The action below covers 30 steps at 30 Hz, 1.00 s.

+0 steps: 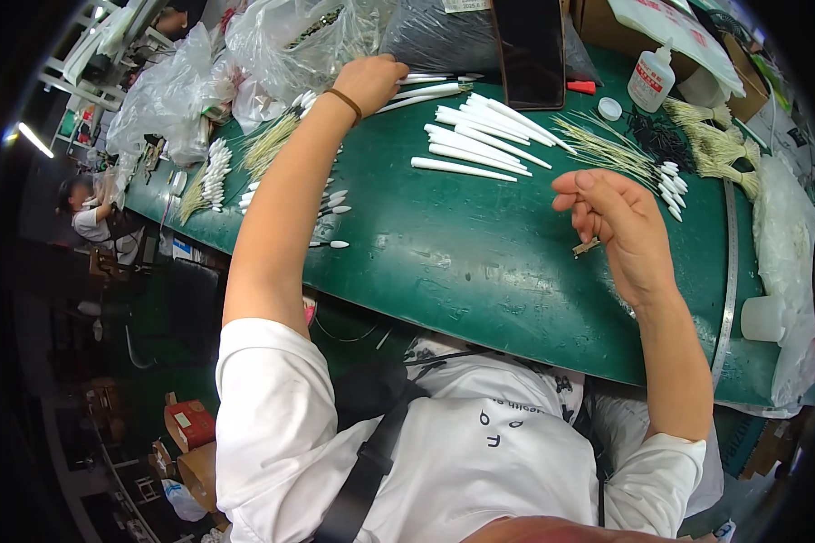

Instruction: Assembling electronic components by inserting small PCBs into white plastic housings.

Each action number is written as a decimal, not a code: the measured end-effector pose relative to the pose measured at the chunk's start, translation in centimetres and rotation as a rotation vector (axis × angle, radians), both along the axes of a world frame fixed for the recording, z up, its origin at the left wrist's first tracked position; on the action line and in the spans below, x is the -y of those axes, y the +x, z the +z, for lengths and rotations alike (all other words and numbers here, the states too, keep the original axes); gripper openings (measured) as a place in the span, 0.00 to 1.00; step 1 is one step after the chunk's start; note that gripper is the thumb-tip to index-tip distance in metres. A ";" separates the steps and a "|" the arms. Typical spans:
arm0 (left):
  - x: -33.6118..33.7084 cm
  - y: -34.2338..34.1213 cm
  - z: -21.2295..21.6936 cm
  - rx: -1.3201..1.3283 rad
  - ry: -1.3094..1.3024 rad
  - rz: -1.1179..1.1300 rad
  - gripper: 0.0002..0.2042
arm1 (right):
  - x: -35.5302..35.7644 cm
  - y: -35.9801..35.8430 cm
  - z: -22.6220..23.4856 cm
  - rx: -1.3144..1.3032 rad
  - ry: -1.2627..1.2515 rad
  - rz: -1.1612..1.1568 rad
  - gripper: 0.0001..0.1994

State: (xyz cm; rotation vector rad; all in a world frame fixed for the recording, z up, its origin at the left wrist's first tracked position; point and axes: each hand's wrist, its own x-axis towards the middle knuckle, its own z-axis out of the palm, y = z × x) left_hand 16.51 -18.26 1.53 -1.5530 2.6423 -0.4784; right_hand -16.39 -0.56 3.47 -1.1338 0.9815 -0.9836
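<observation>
White cones (482,138) lie at one o'clock, seemingly for easy reach, between my left hand (369,85) and half-curled right hand (627,226), both grips unclear.

Glossy green worktable (480,290); bright tube light (35,140) at far left — dark chair (190,303), dim floor (177,376) beside table.

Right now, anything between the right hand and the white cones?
Nothing visible between the right hand and the white cones; green table shows in the gap. The pale stems lie right of the cones, outside that gap.
</observation>
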 end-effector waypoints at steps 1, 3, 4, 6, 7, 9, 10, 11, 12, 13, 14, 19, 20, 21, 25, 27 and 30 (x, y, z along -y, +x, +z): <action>-0.2 0.1 -0.3 -0.044 -0.042 -0.020 0.09 | -0.1 0.0 0.1 0.001 0.004 -0.005 0.14; -0.1 0.3 -0.5 -0.089 -0.082 -0.044 0.07 | -0.2 -0.1 0.1 -0.003 0.008 -0.013 0.13; 0.1 0.4 -0.4 -0.062 -0.040 -0.022 0.07 | -0.2 -0.1 0.1 -0.006 0.011 -0.013 0.13; 0.1 0.5 -0.6 -0.035 0.005 0.001 0.07 | -0.5 -0.2 0.0 -0.012 0.013 -0.015 0.13; 0.1 0.4 -0.4 -0.032 0.008 -0.006 0.07 | -0.6 -0.2 0.1 -0.018 0.012 -0.021 0.13; 0.1 0.3 -0.6 -0.029 0.019 -0.016 0.07 | -0.6 -0.4 0.0 -0.018 0.005 -0.019 0.13; 0.3 0.1 -0.8 -0.006 -0.001 -0.025 0.07 | -0.6 -0.7 0.0 -0.021 -0.002 -0.025 0.12; 0.4 -0.1 -1.1 0.015 -0.019 -0.036 0.07 | -0.4 -1.0 -0.1 -0.040 -0.036 -0.044 0.12; 0.6 0.1 -1.1 0.004 -0.029 -0.048 0.08 | 0.0 -1.4 -0.1 -0.060 -0.068 -0.064 0.12; 1.4 1.5 -2.0 -0.020 -0.061 -0.076 0.08 | 0.3 -1.9 0.1 -0.110 -0.135 -0.077 0.13; 1.6 2.6 -2.1 -0.082 -0.048 -0.069 0.10 | 0.9 -2.3 0.2 -0.178 -0.220 -0.081 0.12; -2.4 3.5 0.9 -0.571 -0.052 0.071 0.10 | 2.4 -5.1 0.5 -0.750 -0.643 0.123 0.08; -3.2 2.8 1.1 -0.727 0.022 0.072 0.10 | 2.5 -5.2 -0.2 -0.819 -0.657 0.157 0.08; -3.9 2.0 1.5 -0.880 0.095 0.076 0.11 | 2.4 -5.5 -0.5 -0.855 -0.603 0.236 0.08; -6.7 -0.8 2.7 -1.316 0.304 -0.135 0.14 | 1.8 -4.6 -0.7 -1.007 -0.625 0.370 0.10; -7.9 -3.0 3.1 -1.382 0.348 -0.108 0.11 | 1.4 -4.1 -1.0 -1.010 -0.699 0.380 0.10; -9.4 -6.3 3.3 -1.527 0.657 -0.158 0.06 | 0.8 -3.6 -0.9 -0.948 -0.792 0.435 0.11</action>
